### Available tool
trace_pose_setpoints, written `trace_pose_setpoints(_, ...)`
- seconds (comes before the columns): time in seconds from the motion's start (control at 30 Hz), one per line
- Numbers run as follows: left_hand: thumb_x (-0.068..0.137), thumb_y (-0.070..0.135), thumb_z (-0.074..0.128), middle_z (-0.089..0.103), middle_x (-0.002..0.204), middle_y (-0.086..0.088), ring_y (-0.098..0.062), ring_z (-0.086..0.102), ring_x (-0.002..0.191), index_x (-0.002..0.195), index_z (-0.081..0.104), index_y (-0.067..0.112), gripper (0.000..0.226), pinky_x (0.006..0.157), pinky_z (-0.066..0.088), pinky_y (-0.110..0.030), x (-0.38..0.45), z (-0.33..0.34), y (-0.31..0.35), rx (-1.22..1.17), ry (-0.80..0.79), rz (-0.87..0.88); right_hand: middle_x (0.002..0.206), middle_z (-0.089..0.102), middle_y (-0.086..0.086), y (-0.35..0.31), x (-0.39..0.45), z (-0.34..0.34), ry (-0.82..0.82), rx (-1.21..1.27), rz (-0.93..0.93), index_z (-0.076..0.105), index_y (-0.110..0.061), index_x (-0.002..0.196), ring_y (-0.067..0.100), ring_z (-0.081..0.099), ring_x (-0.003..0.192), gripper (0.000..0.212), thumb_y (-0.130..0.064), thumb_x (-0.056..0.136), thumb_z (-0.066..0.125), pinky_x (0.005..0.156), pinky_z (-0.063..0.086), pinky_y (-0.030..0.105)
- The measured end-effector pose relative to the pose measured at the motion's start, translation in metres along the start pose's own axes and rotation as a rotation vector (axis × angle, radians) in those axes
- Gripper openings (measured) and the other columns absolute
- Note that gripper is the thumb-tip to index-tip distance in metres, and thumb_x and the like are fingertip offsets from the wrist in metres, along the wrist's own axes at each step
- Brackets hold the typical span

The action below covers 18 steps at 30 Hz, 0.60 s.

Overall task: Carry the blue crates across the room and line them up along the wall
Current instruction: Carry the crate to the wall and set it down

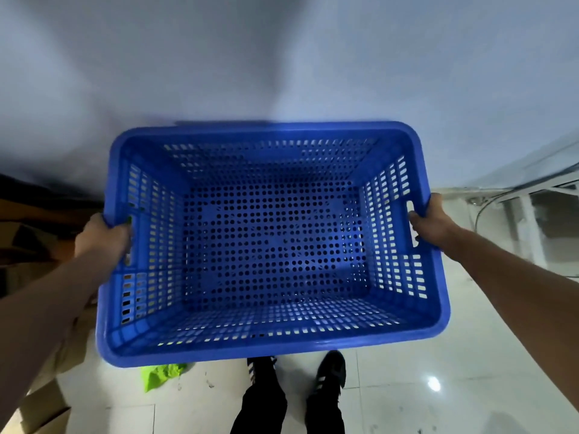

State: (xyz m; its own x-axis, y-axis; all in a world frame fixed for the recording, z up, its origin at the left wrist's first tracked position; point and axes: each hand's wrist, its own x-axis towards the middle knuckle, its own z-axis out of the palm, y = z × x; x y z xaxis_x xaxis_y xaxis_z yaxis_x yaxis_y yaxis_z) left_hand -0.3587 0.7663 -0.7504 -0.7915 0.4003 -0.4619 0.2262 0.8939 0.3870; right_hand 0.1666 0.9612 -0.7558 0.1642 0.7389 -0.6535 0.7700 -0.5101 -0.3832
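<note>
A person holds an empty blue perforated plastic crate (272, 242) level in front of them, its far rim close to a pale wall (282, 57). The left hand (103, 239) and right hand (430, 220) are each curled tight around a side handle slot. Below the crate's near edge are two black shoes (329, 369); a green scrap (159, 372) and cardboard boxes (40, 402) lie lower left. The crate hides the floor, so tripping on the scrap looks possible.

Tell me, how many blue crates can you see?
1. The blue crate is held up in front of the wall, left hand and right hand gripping its side handles. Others may be out of view.
</note>
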Motion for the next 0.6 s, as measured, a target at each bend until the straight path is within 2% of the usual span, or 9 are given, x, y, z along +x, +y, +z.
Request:
trace_pose_setpoints(0.03, 0.094, 0.023, 0.061, 0.058, 0.104, -0.02, -0.042, 0.059, 0.089, 0.124, 0.05, 0.003, 0.037, 0.079, 0.046, -0.05, -0.005, -0.004, 0.005, 0.086, -0.005, 0.023, 0.125, 0.06, 0.013, 0.0, -0.002, -0.004, -0.034, 0.038, 0.015, 0.027, -0.026, 0.138, 0.04, 0.063, 0.107, 0.047, -0.033, 0.1, 0.054, 0.09, 0.055, 0.057)
trace_pose_setpoints(0.1, 0.094, 0.028, 0.063, 0.053, 0.124, -0.028, -0.055, 0.053, 0.115, 0.132, 0.042, 0.0, 0.052, 0.088, 0.044, -0.056, -0.015, -0.014, 0.012, 0.238, 0.05, 0.094, 0.135, 0.058, 0.01, 0.004, -0.014, -0.007, -0.01, 0.071, 0.004, 0.022, -0.033, 0.151, 0.039, 0.062, 0.114, 0.07, -0.038, 0.093, 0.062, 0.096, 0.053, 0.056)
trace_pose_setpoints(0.17, 0.091, 0.031, 0.063, 0.05, 0.132, -0.034, -0.057, 0.047, 0.121, 0.132, 0.043, 0.0, 0.055, 0.096, 0.043, -0.061, -0.029, -0.021, 0.019, 0.415, 0.084, 0.24, 0.146, 0.052, 0.018, 0.014, -0.039, -0.006, 0.095, -0.007, -0.026, 0.021, -0.031, 0.158, 0.044, 0.057, 0.123, 0.075, -0.038, 0.094, 0.06, 0.104, 0.047, 0.056)
trace_pose_setpoints(0.23, 0.091, 0.025, 0.061, 0.057, 0.124, -0.034, -0.055, 0.053, 0.114, 0.125, 0.053, 0.001, 0.043, 0.093, 0.047, -0.059, -0.048, -0.026, 0.042, 0.463, 0.079, 0.366, 0.156, 0.039, 0.021, 0.022, -0.067, -0.001, 0.148, -0.152, -0.038, 0.023, -0.024, 0.16, 0.047, 0.045, 0.135, 0.073, -0.036, 0.097, 0.057, 0.113, 0.037, 0.051)
trace_pose_setpoints(0.3, 0.094, 0.02, 0.057, 0.065, 0.108, -0.032, -0.049, 0.061, 0.095, 0.112, 0.057, 0.001, 0.026, 0.08, 0.052, -0.054, -0.082, -0.021, 0.078, 0.4, -0.019, 0.437, 0.16, 0.034, 0.018, 0.022, -0.095, -0.001, 0.15, -0.172, -0.027, 0.029, -0.021, 0.158, 0.045, 0.04, 0.14, 0.068, -0.034, 0.097, 0.055, 0.115, 0.032, 0.047)
trace_pose_setpoints(0.37, 0.1, 0.019, 0.053, 0.066, 0.098, -0.027, -0.037, 0.058, 0.079, 0.109, 0.057, 0.003, 0.019, 0.069, 0.049, -0.049, -0.121, -0.008, 0.122, 0.376, -0.238, 0.53, 0.156, 0.043, 0.016, 0.014, -0.124, -0.008, 0.159, -0.1, -0.036, 0.043, -0.018, 0.151, 0.042, 0.047, 0.135, 0.057, -0.031, 0.097, 0.054, 0.113, 0.037, 0.042)
trace_pose_setpoints(0.47, 0.101, 0.017, 0.048, 0.066, 0.093, -0.019, -0.026, 0.05, 0.073, 0.1, 0.061, 0.004, 0.018, 0.066, 0.039, -0.039, -0.196, 0.026, 0.195, 0.489, -0.586, 0.77, 0.136, 0.064, 0.015, 0.017, -0.169, -0.031, 0.239, 0.067, -0.072, 0.062, -0.013, 0.135, 0.035, 0.061, 0.122, 0.038, -0.019, 0.098, 0.051, 0.103, 0.046, 0.034)
trace_pose_setpoints(0.53, 0.098, 0.014, 0.045, 0.051, 0.079, -0.015, -0.024, 0.039, 0.067, 0.084, 0.052, 0.007, 0.016, 0.063, 0.03, -0.037, -0.262, 0.053, 0.236, 0.583, -0.685, 0.97, 0.125, 0.071, 0.013, 0.033, -0.203, -0.051, 0.327, 0.205, -0.045, 0.067, -0.011, 0.127, 0.032, 0.065, 0.114, 0.035, -0.015, 0.098, 0.049, 0.099, 0.048, 0.029)
trace_pose_setpoints(0.6, 0.097, 0.015, 0.043, 0.048, 0.074, -0.015, -0.024, 0.038, 0.065, 0.082, 0.052, 0.005, 0.02, 0.063, 0.032, -0.038, -0.332, 0.076, 0.26, 0.618, -0.692, 1.127, 0.116, 0.074, 0.01, 0.055, -0.235, -0.067, 0.372, 0.37, 0.038, 0.069, -0.013, 0.123, 0.028, 0.066, 0.106, 0.032, -0.015, 0.097, 0.049, 0.093, 0.046, 0.024)
